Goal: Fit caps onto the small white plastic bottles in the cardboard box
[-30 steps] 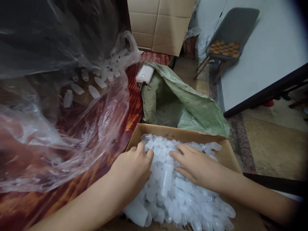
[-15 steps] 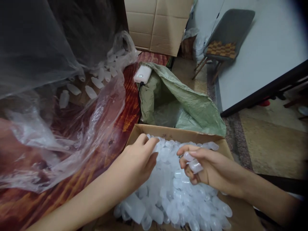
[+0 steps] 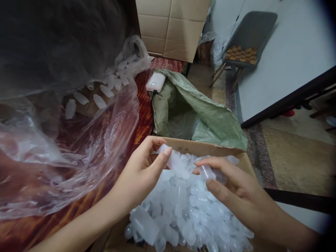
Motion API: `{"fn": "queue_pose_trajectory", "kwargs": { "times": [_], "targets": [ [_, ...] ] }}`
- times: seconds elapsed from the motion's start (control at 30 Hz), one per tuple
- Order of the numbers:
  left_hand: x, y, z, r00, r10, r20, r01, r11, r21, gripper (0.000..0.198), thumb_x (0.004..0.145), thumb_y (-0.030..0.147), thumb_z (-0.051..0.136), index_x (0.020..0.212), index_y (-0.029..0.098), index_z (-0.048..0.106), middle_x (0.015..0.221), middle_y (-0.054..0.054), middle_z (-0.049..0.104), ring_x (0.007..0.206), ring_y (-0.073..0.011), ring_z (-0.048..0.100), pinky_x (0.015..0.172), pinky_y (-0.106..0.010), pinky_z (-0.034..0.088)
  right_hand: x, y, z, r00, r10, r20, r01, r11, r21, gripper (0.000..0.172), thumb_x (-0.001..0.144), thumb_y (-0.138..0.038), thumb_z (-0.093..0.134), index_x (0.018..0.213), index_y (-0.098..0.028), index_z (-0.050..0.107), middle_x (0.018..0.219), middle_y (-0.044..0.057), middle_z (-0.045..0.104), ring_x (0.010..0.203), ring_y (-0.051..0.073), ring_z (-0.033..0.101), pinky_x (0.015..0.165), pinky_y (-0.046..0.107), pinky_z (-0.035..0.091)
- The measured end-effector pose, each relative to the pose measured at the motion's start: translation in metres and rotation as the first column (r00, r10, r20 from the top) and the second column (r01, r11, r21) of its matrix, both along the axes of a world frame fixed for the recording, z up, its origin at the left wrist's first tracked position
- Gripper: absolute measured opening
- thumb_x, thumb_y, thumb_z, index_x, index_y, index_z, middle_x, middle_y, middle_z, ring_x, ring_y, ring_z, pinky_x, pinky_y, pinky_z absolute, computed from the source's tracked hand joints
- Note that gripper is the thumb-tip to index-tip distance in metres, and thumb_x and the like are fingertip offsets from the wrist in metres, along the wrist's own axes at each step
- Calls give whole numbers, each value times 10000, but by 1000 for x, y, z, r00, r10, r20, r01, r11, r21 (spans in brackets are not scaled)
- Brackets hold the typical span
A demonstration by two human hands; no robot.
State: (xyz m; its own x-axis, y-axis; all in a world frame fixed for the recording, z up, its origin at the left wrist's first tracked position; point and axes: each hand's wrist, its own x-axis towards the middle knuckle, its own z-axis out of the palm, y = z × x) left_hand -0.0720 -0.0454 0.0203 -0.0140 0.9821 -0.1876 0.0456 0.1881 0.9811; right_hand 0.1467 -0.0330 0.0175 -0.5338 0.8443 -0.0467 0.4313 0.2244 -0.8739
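My left hand (image 3: 147, 162) pinches a translucent white plastic bottle (image 3: 177, 164) between thumb and fingers, above the far left part of a cardboard box (image 3: 204, 144). Opposite it, my right hand (image 3: 231, 183) is closed on a small clear plastic cap (image 3: 206, 172), with another clear piece partly hidden behind the fingers. The bottle's lower end and the cap are close together, apart by a small gap. Beneath both hands a heap of translucent plastic pieces (image 3: 194, 213) fills the box.
Thin plastic sheeting (image 3: 105, 150) covers the red patterned surface at left, with several white bottles (image 3: 99, 101) on it. Beyond the box sits an open green woven sack (image 3: 210, 108) with a white cabled device (image 3: 156, 82) on its edge. A grey chair (image 3: 249, 38) stands farther back.
My left hand has taken hold of a bottle and turned it toward the right hand. My right hand has rotated, with the cap now facing the bottle.
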Motion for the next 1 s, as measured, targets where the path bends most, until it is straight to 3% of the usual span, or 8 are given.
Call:
{"fn": "queue_pose_trajectory", "kwargs": {
  "times": [0.1, 0.2, 0.33, 0.53, 0.67, 0.8, 0.87, 1.0],
  "targets": [
    [3, -1, -2, 993, 44, 109, -42, 999, -26, 236, 899, 403, 606, 952, 193, 512, 848, 32, 549, 746, -84, 575, 660, -194, 528, -1, -3, 5, 996, 26, 89, -45, 976, 215, 296, 949, -321, 501, 1242, -355, 527, 1169, 29, 636, 1069, 209, 619, 694, 277, 566],
    [6, -4, -3, 975, 103, 198, -89, 993, -76, 260, 890, 411, 625, 923, 195, 483, 843, 41, 522, 754, -74, 555, 681, -195, 548, -2, -5, 5, 989, 15, 145, -60, 949, 310, 341, 944, -244, 488, 1278, -312, 487, 1164, 46, 635, 1034, 194, 630, 714, 283, 576],
    [7, -7, 0, 973, 127, 193, -114, 991, -76, 263, 889, 403, 633, 919, 199, 470, 825, 56, 501, 722, -50, 529, 674, -168, 551, -2, -4, 8, 983, 88, 161, -148, 898, 414, 406, 943, -151, 439, 1340, -232, 464, 1174, 85, 617, 1020, 181, 628, 845, 331, 562],
    [10, -12, 1, 972, 140, 188, -117, 985, -129, 306, 848, 426, 667, 865, 201, 460, 798, 59, 517, 697, -64, 546, 688, -234, 582, 0, -2, 8, 960, 132, 248, -241, 840, 487, 479, 920, -111, 393, 1390, -187, 446, 1188, 124, 616, 1005, 219, 659, 803, 349, 600],
    [11, -15, 3, 965, -34, 259, 98, 966, -240, 297, 884, 464, 561, 805, 207, 435, 572, 56, 561, 506, -97, 564, 466, -185, 475, 8, -2, 6, 959, 98, 267, -251, 730, 635, 475, 899, -70, 492, 1358, -183, 443, 1250, 100, 625, 1154, 229, 601, 986, 377, 524],
    [11, -16, 7, 937, -325, 130, 350, 858, -377, 460, 934, 524, 372, 631, 188, 456, 410, 56, 425, 353, -71, 366, 362, -179, 275, 14, -4, 6, 916, 246, 317, -400, 630, 665, 429, 908, -87, 488, 1328, -174, 481, 1285, 109, 620, 1087, 246, 631, 904, 389, 561],
    [11, -16, 7, 917, -399, 16, 380, 862, -336, 531, 949, 538, 328, 551, 188, 366, 440, 57, 356, 394, -66, 320, 394, -199, 243, 11, -5, 6, 919, 268, 291, -395, 659, 640, 394, 919, -93, 475, 1307, -166, 487, 1236, 108, 640, 1062, 227, 635, 876, 372, 567],
    [9, -18, 5, 865, -376, -331, 390, 921, -27, 481, 988, 419, 331, 574, 179, 279, 526, 55, 287, 489, -74, 297, 477, -237, 219, -2, -5, 8, 952, 259, 165, -306, 762, 570, 263, 954, -126, 455, 1210, -157, 509, 1079, 78, 678, 1021, 171, 641, 868, 303, 548]
  ]
}}
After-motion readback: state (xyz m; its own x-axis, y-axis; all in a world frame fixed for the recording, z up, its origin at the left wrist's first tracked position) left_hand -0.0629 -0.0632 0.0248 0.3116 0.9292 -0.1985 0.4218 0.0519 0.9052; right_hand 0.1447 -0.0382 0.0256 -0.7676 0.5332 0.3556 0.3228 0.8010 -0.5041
